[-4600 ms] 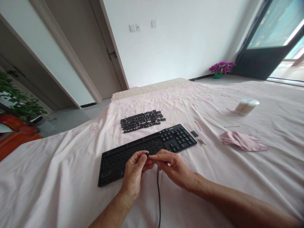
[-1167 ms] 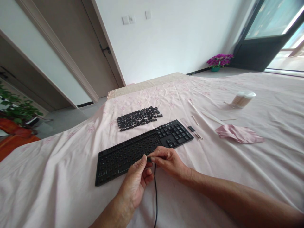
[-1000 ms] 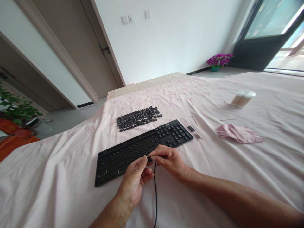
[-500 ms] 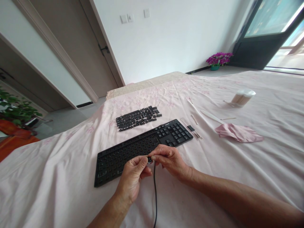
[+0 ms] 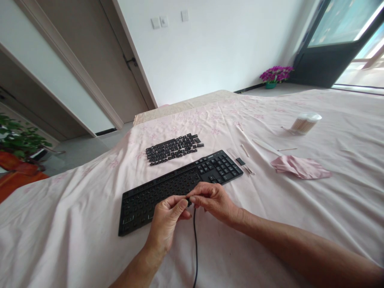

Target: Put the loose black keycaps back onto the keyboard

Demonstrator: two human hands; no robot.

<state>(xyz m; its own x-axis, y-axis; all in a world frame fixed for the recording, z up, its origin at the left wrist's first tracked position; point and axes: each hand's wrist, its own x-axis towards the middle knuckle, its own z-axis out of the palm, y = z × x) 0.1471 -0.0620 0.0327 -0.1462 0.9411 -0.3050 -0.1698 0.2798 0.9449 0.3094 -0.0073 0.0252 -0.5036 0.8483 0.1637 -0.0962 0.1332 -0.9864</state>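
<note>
In front of the keyboard's near edge, both of my hands meet at a small black keycap (image 5: 189,202), mostly covered by fingers. My left hand (image 5: 168,218) pinches it from the left between thumb and forefinger. From the other side my right hand (image 5: 214,202) closes thumb and forefinger on it. Behind them lies a black keyboard (image 5: 159,190), its main section stripped of keys while the number pad on the right still has its caps. Removed keycaps (image 5: 172,149) lie grouped in rows beyond it. A black cable (image 5: 196,244) runs from under my hands toward me.
Right of the keyboard lies a wire keycap puller (image 5: 241,161). Loose cotton swabs (image 5: 245,150) lie nearby, with a clear tub of swabs (image 5: 306,123) farther right. A crumpled pink cloth (image 5: 300,167) rests on the pale pink tablecloth (image 5: 255,196).
My fingers have shifted slightly around the keycap, which now shows less of itself between them. Both hands stay in nearly the same place, and the other objects lie as before.
</note>
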